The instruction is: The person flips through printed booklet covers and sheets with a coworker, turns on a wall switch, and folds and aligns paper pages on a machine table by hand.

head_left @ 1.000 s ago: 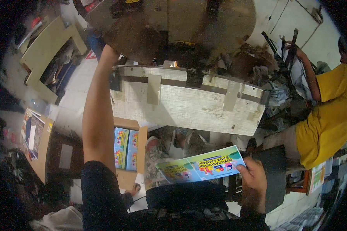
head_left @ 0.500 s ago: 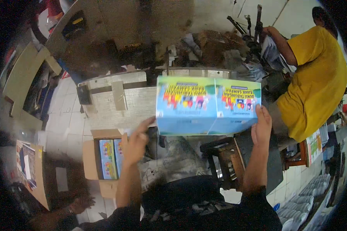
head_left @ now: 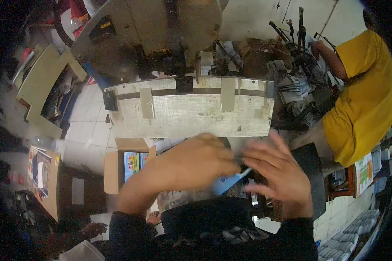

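Note:
A blue printed booklet stack (head_left: pixel 227 184) is held low in front of my body, tilted and mostly covered by my hands. My left hand (head_left: pixel 200 163) arches over it with curled fingers, closed on its upper side; motion blurs the fingertips. At the stack's right edge is my right hand (head_left: pixel 279 174), fingers stretched and thumb apart. Whether the right palm touches the stack is hidden. Left of my left forearm stands an open cardboard box (head_left: pixel 111 172), with blue printed booklets (head_left: pixel 131 164) inside it.
A pale worn board table (head_left: pixel 191 115) with a raised strip lies just beyond my hands. A person in a yellow shirt (head_left: pixel 363 100) works at the right beside piled papers (head_left: pixel 294 89). Another person's hand (head_left: pixel 94 229) shows at lower left, near a carton (head_left: pixel 52 187).
The stack, held flat with two covers facing up, has come down toward my body and tilted. My left hand has moved right over it; my right hand has loosened its grip and spread.

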Demonstrator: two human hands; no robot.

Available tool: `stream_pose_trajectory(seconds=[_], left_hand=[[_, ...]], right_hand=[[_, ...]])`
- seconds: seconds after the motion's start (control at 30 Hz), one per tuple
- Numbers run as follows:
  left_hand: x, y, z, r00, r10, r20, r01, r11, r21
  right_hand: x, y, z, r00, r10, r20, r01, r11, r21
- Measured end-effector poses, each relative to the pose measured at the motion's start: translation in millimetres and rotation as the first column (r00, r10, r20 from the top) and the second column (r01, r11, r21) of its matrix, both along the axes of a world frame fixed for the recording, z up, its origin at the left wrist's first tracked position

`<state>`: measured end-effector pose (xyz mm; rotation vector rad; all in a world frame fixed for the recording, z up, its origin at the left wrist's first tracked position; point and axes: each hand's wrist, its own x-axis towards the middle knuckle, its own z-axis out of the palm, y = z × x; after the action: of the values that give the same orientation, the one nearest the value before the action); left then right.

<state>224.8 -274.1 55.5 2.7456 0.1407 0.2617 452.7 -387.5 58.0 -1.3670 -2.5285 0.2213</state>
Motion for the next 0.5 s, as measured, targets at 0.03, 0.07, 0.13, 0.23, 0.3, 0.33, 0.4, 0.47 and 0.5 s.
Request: stream_pose_trajectory(seconds=[0.03, 0.07, 0.13, 0.23, 0.3, 0.33, 0.4, 0.47, 0.5], left_hand=[[3.9, 0.0, 8.6, 0.988, 0.022, -0.15, -0.011, 0.997, 0.073], [3.7, -2.5, 10.7, 0.989, 0.025, -0.149, -0.014, 0.997, 0.076], [0.5, -6.1, 10.3, 0.856, 0.367, 0.365, -0.488, 0.805, 0.337], [-12.5, 14.4, -24.5, 0.434, 0.337, 0.835, -0.725, 0.681, 0.102], [-22.4, 25.9, -60.5, 0.402, 0.547, 0.734, -0.723, 0.681, -0.112], [-23.8, 31.0, -82.2, 0.376, 0.725, 0.577, -0.707, 0.627, -0.327], [-18.4, 50.0, -130.2, 0.428, 0.889, 0.16, -0.55, 0.397, -0.735], [-4.2, 68.5, -154.1, 0.433, 0.877, 0.207, -0.48, 0.419, -0.771], [1.3, 77.1, -156.9, 0.411, 0.88, 0.236, -0.459, 0.424, -0.781]], right_hand=[[5.7, 5.4, 0.3, 1.0, -0.001, 0.001, 0.001, 1.0, 0.004], [14.8, 13.4, -5.5, 0.993, -0.084, -0.087, 0.069, 0.985, -0.16], [43.4, 29.0, -36.3, 0.886, -0.254, -0.387, 0.192, 0.962, -0.193], [98.9, 41.7, -53.8, 0.336, -0.535, -0.775, 0.586, 0.763, -0.273], [131.8, 70.2, -90.4, 0.151, -0.386, -0.91, 0.47, 0.838, -0.277], [148.5, 80.2, -110.9, 0.046, -0.407, -0.912, 0.486, 0.807, -0.336], [150.0, 99.1, -132.6, -0.002, -0.481, -0.877, 0.5, 0.759, -0.417], [141.7, 109.2, -138.5, -0.004, -0.494, -0.869, 0.501, 0.751, -0.429], [134.9, 115.8, -140.1, -0.009, -0.503, -0.864, 0.504, 0.744, -0.438]])
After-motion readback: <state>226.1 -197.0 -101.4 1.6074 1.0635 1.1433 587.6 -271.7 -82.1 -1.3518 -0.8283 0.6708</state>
